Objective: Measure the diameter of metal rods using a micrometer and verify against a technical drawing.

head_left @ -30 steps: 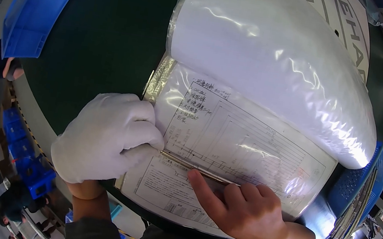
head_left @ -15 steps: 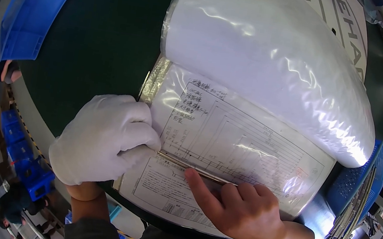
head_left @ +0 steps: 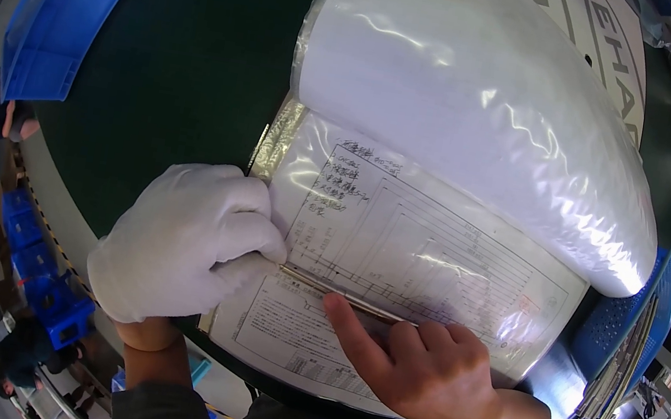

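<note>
Little has shifted since the earlier frames: your bare index finger has crept a touch further along the thin metal rod (head_left: 344,295), and the glove stays put. That rod lies across the printed sheet (head_left: 398,254) inside a clear plastic sleeve (head_left: 488,119), near the table's front edge. Your left hand (head_left: 187,244), in a white glove, is curled closed, pinching the rod's left end. Your right hand (head_left: 433,371) is half open, forefinger pressing the rod flat. You look mid-way through pressing along that line; keep the sheet from slipping on the dark green table (head_left: 174,73).
</note>
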The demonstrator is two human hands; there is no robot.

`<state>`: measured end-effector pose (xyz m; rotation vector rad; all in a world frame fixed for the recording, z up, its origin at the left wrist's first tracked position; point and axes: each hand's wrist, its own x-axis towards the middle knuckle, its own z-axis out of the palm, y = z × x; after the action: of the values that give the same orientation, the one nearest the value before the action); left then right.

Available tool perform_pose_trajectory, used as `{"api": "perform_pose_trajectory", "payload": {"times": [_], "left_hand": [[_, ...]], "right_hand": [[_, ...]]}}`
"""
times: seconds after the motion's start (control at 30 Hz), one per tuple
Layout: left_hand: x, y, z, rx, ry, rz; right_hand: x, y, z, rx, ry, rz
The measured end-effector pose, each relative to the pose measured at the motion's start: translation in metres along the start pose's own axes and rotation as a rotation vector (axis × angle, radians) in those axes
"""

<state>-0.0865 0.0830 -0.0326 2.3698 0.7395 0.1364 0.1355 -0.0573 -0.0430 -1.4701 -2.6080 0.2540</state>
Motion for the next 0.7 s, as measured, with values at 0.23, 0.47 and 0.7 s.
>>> {"api": "perform_pose_trajectory", "payload": {"times": [0.23,0.47,0.7], "left_hand": [[-0.001,-0.001,0.001,-0.018,0.003,-0.035],[-0.003,-0.001,0.003,-0.025,0.006,-0.016],[-0.001,-0.001,0.003,-0.012,0.023,-0.018]], "right_hand": [[0.006,-0.004,-0.002,-0.021,0.001,0.0],[0.009,-0.007,-0.001,-0.073,-0.005,0.006],[0.012,-0.007,-0.001,-0.06,-0.008,0.008]]}}
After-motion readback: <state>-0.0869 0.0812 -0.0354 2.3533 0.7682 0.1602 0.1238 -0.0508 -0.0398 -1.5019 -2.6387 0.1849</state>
